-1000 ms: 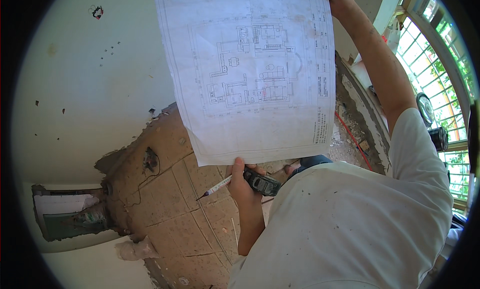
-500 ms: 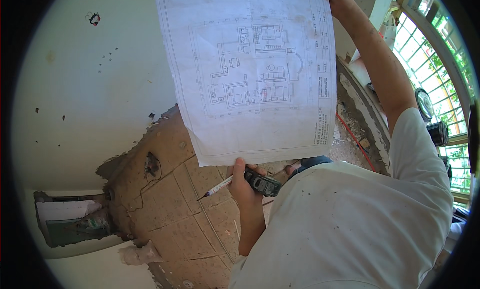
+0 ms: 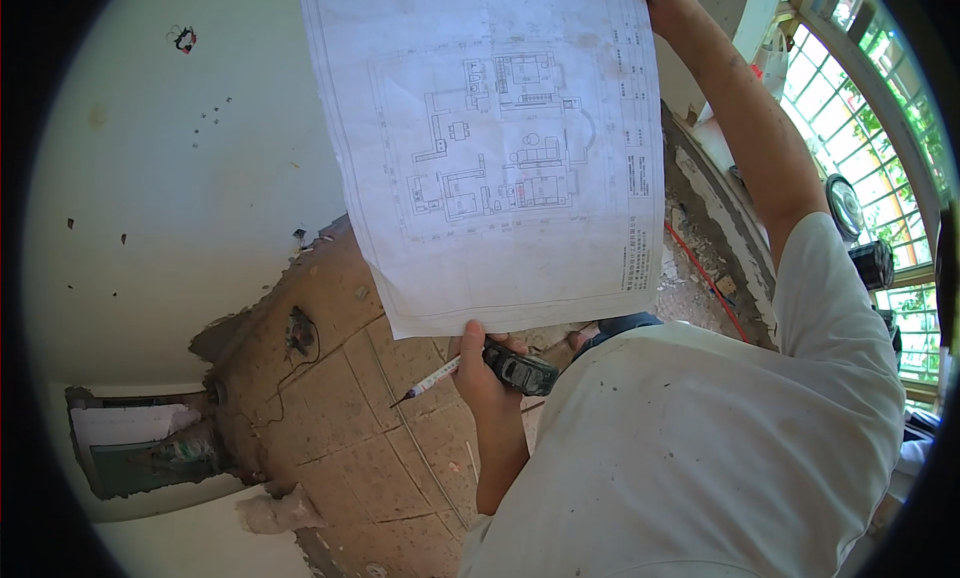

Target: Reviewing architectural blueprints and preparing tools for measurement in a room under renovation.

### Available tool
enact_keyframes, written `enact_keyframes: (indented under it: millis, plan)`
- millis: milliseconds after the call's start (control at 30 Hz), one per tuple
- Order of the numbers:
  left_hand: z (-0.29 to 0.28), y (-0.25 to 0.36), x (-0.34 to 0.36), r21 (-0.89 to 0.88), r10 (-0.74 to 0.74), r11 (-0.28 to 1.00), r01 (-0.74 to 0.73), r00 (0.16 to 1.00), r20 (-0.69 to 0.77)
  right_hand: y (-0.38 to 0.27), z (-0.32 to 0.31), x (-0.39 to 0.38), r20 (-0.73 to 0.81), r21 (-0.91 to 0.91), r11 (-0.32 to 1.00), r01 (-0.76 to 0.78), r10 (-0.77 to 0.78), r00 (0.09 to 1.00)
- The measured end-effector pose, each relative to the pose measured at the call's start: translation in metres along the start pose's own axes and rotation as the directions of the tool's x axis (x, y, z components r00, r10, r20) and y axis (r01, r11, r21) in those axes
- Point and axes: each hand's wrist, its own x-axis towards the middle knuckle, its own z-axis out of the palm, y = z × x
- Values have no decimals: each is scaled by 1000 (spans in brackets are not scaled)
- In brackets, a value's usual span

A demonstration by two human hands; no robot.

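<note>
A large white floor plan [image 3: 490, 268], printed with thin room outlines, is stretched out in front of me. At its upper right corner my right hand [image 3: 668, 3] is closed on the edge, fingertips partly cut off by the frame. My left hand [image 3: 482, 373] is closed at the bottom edge, its thumb over the paper. The same hand holds a white marker pen [image 3: 433, 378], dark tip pointing down and left. A chunky black hand-held device [image 3: 520, 368] also sits in that hand; its exact kind is unclear.
Below lies a dusty tiled floor [image 3: 400, 468] with a dark cable and small tool [image 3: 300, 333]. A pale wall [image 3: 200, 198] with ragged lower edge fills the left. At right are a barred window [image 3: 870, 108], rubble and a red line [image 3: 705, 273].
The floor plan has shifted slightly left and down with both hands still on it. The pen and black device stay in my left hand.
</note>
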Motion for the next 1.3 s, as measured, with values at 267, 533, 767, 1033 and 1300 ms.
enact_keyframes:
  millis: [267,533,767,1033,1300]
  plan:
    - [-2,0,1,8,2,1000,-2,999,-45,3,18,2,-365,-163,983,-84,19,931]
    - [-4,-2,2,5,10,1000,-9,999,-44,10,14,4,-479,-299,949,-99,-59,876]
    - [-3,-1,0,-2,14,1000,-14,999,-51,9,20,4,-557,-323,932,-165,-46,830]
    - [-4,-1,1,-8,32,999,-32,999,-28,7,27,4,-539,-299,945,-129,-55,841]
    - [-2,1,1,1,9,1000,-9,999,-33,0,15,-1,-546,-339,932,-130,-83,834]
